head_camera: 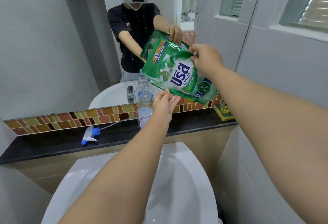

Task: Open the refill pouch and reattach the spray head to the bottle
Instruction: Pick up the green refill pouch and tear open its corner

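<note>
The green refill pouch is held tilted in the air above the basin, in front of the mirror. Its upper edge is pinched between the thumb and fingers of the right hand; its lower edge rests against the spread fingers of the left hand, which supports rather than clamps it. The pouch is judged to be a soft, glossy film bag, sagging with liquid and likely slippery, so a firm hold at the stiff sealed top, with support kept underneath, would serve best for tearing. Whether the seal is already torn cannot be told.

Just below and behind the supporting hand, the clear bottle stands upright on the dark ledge, its neck uncapped and some clear liquid visible in its lower part. Well to the left of both grips, the spray head lies on its side on the ledge, its dip tube stretched toward the bottle.
</note>
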